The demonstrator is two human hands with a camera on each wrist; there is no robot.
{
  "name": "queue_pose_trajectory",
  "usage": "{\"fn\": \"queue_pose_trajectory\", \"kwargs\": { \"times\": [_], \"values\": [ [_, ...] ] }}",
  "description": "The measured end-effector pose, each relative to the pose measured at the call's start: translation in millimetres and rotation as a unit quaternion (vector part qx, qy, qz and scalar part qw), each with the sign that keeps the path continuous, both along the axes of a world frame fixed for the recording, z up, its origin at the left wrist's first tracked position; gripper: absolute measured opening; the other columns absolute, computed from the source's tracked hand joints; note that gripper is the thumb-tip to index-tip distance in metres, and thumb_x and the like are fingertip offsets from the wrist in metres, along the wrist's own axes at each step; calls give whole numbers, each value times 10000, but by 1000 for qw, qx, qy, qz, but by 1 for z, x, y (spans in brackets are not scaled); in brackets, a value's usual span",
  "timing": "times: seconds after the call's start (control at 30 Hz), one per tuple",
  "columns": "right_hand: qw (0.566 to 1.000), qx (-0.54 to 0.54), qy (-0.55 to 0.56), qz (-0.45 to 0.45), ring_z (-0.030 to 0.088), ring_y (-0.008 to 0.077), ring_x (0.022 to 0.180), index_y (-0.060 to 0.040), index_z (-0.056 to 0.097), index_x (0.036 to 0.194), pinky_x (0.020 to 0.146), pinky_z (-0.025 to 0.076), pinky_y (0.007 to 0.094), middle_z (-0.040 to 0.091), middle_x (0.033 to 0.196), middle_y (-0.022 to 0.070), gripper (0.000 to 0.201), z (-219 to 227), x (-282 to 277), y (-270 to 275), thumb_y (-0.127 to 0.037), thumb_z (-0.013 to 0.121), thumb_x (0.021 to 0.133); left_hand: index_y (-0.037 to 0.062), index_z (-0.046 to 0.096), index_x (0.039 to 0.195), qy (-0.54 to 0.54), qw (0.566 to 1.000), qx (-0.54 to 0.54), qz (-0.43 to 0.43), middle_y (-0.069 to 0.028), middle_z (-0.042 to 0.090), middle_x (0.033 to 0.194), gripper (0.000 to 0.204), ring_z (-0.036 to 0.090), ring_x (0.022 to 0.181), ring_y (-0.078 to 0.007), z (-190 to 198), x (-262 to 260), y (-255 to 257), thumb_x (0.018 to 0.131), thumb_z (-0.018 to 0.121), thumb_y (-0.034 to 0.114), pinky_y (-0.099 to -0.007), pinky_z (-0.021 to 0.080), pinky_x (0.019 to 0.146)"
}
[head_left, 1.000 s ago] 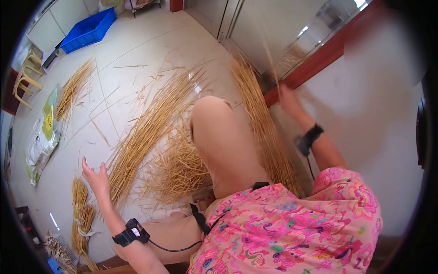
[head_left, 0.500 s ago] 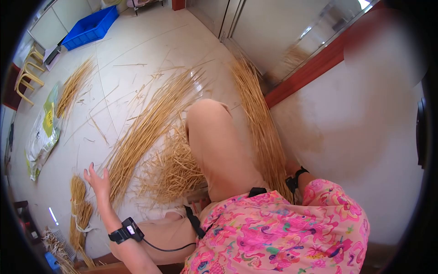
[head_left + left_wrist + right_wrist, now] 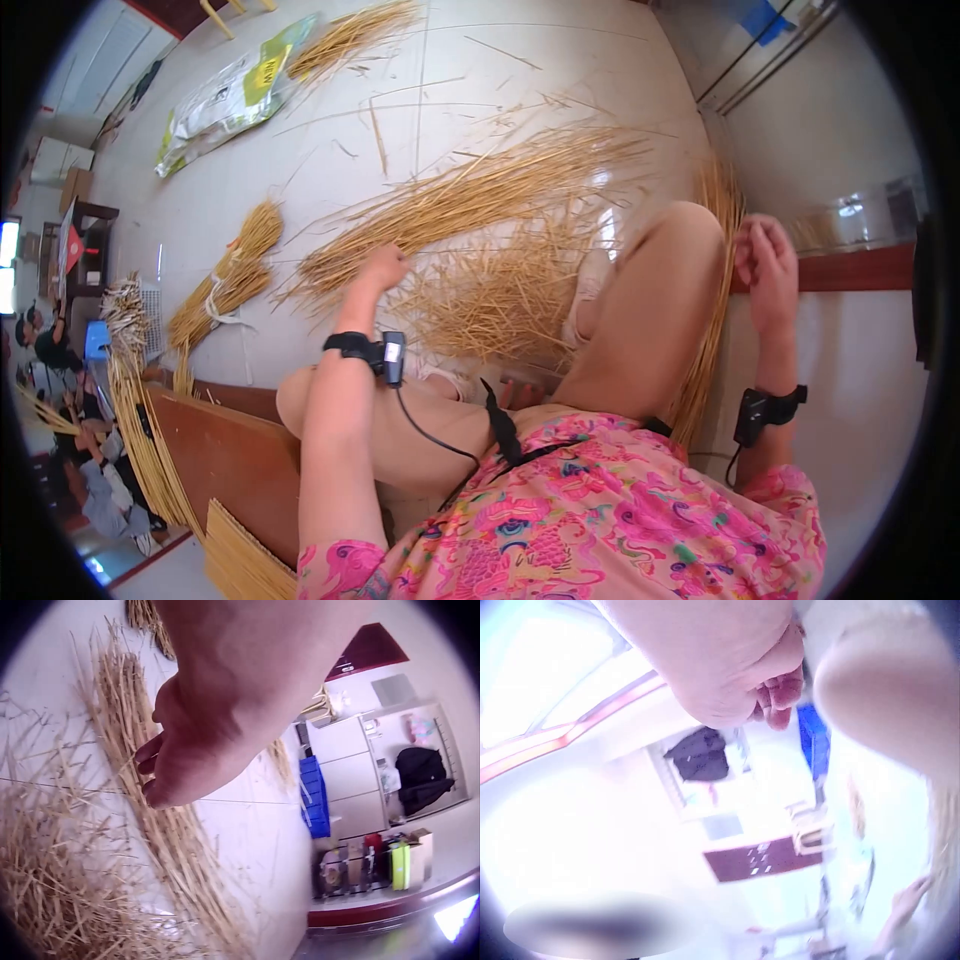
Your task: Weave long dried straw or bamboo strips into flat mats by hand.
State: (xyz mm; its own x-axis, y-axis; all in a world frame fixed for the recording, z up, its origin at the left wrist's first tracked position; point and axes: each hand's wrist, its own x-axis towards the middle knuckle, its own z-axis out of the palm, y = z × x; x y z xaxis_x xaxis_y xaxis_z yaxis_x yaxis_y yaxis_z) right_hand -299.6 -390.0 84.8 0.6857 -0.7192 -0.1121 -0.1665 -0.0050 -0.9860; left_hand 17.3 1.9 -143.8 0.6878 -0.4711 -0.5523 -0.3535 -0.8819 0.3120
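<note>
In the head view, my left hand (image 3: 385,268) hovers by the near side of a long bundle of loose straw (image 3: 470,195) spread on the floor, its fingers loosely bent. The left wrist view shows the same hand (image 3: 187,750) overlapping the straw stalks (image 3: 180,840), with no stalk visible in the fingers. My right hand (image 3: 767,262) is raised beside the right knee, fingers slightly curled, nothing visible in them. Below it, a second long straw bundle (image 3: 715,330) lies along the wall, partly hidden by the leg. A heap of short straw pieces (image 3: 500,300) sits between the feet.
Tied straw bundles (image 3: 235,270) lie to the left. A white and green plastic bag (image 3: 225,100) and another straw pile (image 3: 350,38) lie farther off. Brown boards (image 3: 220,450) stand at the lower left, near other people (image 3: 100,480). A wall (image 3: 840,400) borders the right side.
The head view has turned leftward. My left hand has come from beside the long straw bundle to over its near edge. The right hand has risen from low beside the thigh to the knee.
</note>
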Motion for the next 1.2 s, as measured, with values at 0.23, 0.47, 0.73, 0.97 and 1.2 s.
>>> {"fn": "queue_pose_trajectory", "kwargs": {
  "times": [0.23, 0.47, 0.73, 0.97, 1.2],
  "values": [
    [956, -77, -4, 283, 593, 123, 736, 0, 585, 1022, 601, 454, 248, 626, 952, 75, 211, 4, 164, 97, -161, 537, 894, 17, 683, 877, 53, 992, 66, -95, -230, 635, 961, 222, 616, 920, -349, -76, -37, 5, 767, 568, 172, -412, 486, 831],
    [819, -337, 136, 444, 613, 334, 811, 4, 615, 957, 735, 483, 401, 634, 870, 172, 212, -56, 232, 101, -167, 577, 837, 26, 630, 889, -115, 983, -37, 137, -197, 613, 938, 163, 574, 925, -370, -97, -11, 15, 795, 562, 140, -443, 467, 797],
    [820, -334, 137, 444, 598, 354, 788, -5, 594, 902, 681, 483, 405, 618, 833, 160, 168, -52, 237, 110, -151, 601, 820, 30, 525, 938, -233, 948, -125, 179, -180, 529, 979, 176, 527, 903, -360, -124, 26, 15, 788, 605, 75, -427, 449, 767],
    [830, -343, 118, 425, 594, 352, 756, -9, 591, 896, 654, 488, 399, 613, 825, 150, 152, -48, 240, 109, -140, 605, 820, 32, 541, 929, -269, 941, -146, 143, -150, 509, 970, 172, 537, 936, -346, -129, 41, -6, 775, 610, 67, -433, 464, 765],
    [823, -357, 132, 422, 599, 353, 741, -8, 602, 898, 638, 487, 406, 622, 800, 159, 178, -53, 240, 99, -168, 610, 821, 67, 646, 842, -262, 955, -123, 64, -102, 579, 966, 81, 568, 895, -306, -125, 50, -1, 766, 620, 75, -408, 479, 753]
  ]
}}
